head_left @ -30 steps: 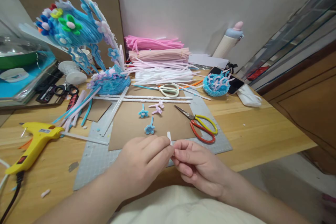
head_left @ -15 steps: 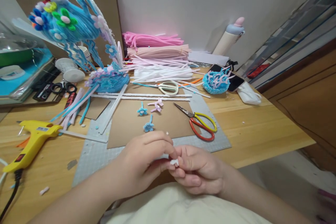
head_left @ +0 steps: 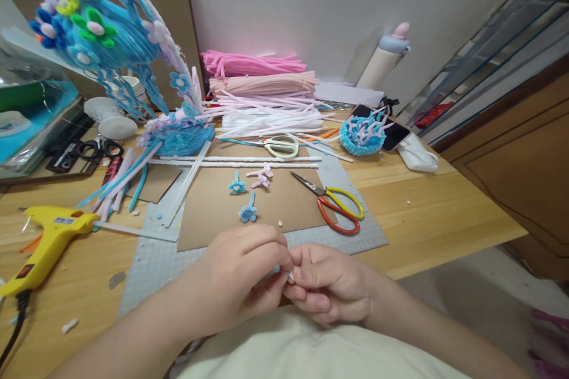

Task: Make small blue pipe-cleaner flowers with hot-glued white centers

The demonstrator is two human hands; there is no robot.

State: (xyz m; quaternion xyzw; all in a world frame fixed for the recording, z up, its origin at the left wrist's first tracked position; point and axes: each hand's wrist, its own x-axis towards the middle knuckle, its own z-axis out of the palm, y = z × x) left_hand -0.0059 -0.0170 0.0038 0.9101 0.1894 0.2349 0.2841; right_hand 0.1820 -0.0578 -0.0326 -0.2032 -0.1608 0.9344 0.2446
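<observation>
My left hand (head_left: 242, 275) and my right hand (head_left: 331, 281) meet fingertip to fingertip at the near edge of the wooden table (head_left: 444, 213). Both pinch a small white pipe-cleaner piece (head_left: 290, 276), of which only a tip shows between the fingers. Just beyond my hands lie a brown cardboard sheet (head_left: 284, 201) on a grey cutting mat (head_left: 146, 266), small blue flowers (head_left: 248, 213) and a pink flower (head_left: 261, 176). Red-and-yellow scissors (head_left: 335, 208) lie to the right of them.
A yellow glue gun (head_left: 47, 240) lies at the left. A blue pipe-cleaner sculpture (head_left: 111, 53) stands at the back left, beside stacked pink and white pipe cleaners (head_left: 262, 95). White scissors (head_left: 280, 145), a blue woven basket (head_left: 362, 136), a phone (head_left: 393, 133) and a bottle (head_left: 384, 59) sit further back.
The white piece stood up between my fingers a second ago; now it is folded down and nearly hidden. My hands have drawn slightly closer together and nearer to me.
</observation>
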